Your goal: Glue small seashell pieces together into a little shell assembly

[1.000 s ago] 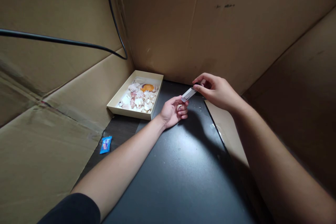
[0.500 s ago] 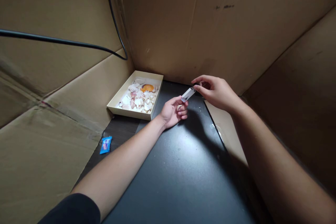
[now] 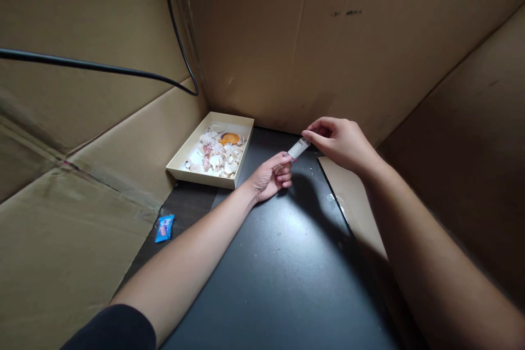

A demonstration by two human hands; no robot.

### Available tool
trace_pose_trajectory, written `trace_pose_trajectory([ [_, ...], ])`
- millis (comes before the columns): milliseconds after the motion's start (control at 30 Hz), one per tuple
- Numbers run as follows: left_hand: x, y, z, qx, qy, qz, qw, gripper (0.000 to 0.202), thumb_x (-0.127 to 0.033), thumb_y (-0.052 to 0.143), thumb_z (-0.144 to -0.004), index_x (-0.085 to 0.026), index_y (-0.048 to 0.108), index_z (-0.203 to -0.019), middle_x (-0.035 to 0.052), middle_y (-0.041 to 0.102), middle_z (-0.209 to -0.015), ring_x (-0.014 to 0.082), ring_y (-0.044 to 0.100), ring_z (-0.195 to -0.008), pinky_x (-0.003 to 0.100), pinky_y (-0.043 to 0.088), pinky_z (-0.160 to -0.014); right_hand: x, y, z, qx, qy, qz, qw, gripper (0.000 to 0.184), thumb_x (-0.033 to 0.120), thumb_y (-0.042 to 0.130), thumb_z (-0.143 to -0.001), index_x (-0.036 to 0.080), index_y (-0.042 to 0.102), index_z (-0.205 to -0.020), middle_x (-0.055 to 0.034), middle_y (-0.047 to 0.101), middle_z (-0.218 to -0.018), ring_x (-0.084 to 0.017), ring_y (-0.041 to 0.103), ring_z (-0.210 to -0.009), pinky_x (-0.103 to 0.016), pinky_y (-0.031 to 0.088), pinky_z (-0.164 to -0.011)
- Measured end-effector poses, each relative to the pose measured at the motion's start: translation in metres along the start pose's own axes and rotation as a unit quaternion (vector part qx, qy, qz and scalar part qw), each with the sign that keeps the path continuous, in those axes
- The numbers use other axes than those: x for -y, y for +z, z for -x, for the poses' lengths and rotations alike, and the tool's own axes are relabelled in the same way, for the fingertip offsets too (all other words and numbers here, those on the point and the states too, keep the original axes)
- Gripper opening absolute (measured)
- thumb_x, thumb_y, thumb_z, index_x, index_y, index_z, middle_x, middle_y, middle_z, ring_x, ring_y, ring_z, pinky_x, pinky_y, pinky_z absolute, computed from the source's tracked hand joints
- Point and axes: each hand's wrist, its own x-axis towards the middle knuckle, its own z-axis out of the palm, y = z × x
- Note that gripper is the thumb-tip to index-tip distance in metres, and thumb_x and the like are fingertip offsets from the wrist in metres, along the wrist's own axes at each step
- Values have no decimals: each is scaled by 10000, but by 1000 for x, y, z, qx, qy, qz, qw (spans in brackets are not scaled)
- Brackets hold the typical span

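Note:
My left hand [image 3: 270,178] rests on the black table [image 3: 283,273], fingers curled round a small pale object I cannot make out. My right hand [image 3: 342,142] hovers just right of it and pinches a small white flat tool [image 3: 298,148], whose lower tip touches the left hand's fingertips. A shallow cream tray [image 3: 180,159] lies to the left of the hands, filled with several white and pinkish peel scraps and one orange piece [image 3: 230,138].
Cardboard walls [image 3: 348,44] enclose the table on the left, back and right. A black cable [image 3: 102,67] hangs along the left wall. A blue wrapped sweet [image 3: 164,228] lies at the table's left edge. A cardboard flap [image 3: 348,208] lies on the table's right side.
The white tool has tilted down towards the left fingers, and the left fingers have closed more tightly. Both hands stayed in nearly the same place.

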Motion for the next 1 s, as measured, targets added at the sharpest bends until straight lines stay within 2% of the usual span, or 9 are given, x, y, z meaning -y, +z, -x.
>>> trace_pose_trajectory([
  [233, -1, -1, -1, 4, -20, 11, 1000, 209, -302, 539, -855, -115, 628, -824, -79, 222, -536, 57, 245, -435, 194, 314, -451, -5, 1, -1, 23, -54, -45, 997, 201, 298, 592, -809, 199, 699, -948, -9, 555, -722, -127, 482, -637, -265, 376, -604],
  [433, 0, -3, -3, 12, -18, 7, 1000, 251, -310, 491, -878, -116, 628, -797, -73, 224, -534, 63, 243, -436, 196, 315, -449, -9, 3, -2, 33, -66, -91, 993, 192, 240, 577, -792, 200, 671, -955, -32, 600, -828, -138, 501, -682, -275, 402, -622],
  [567, 0, -3, -3, 16, -24, 15, 999, 277, -311, 455, -887, -116, 610, -766, -71, 219, -536, 64, 243, -439, 198, 308, -451, -8, 2, -2, 43, -63, -103, 992, 191, 237, 581, -788, 197, 666, -954, -28, 590, -805, -136, 488, -667, -274, 397, -607],
  [833, -1, -3, -3, 4, -31, 23, 999, 278, -316, 439, -870, -127, 578, -722, -67, 229, -534, 69, 263, -438, 203, 312, -452, -2, -4, -2, -28, -42, -107, 993, 190, 231, 597, -783, 196, 651, -962, -17, 552, -809, -121, 472, -649, -278, 413, -631],
  [1000, -1, -3, -3, 6, -29, 25, 999, 282, -313, 430, -871, -129, 573, -712, -66, 231, -528, 69, 261, -433, 204, 314, -452, -2, -3, -1, -22, -47, -107, 993, 228, 259, 610, -784, 185, 649, -996, -32, 575, -838, -123, 484, -654, -273, 416, -622],
])
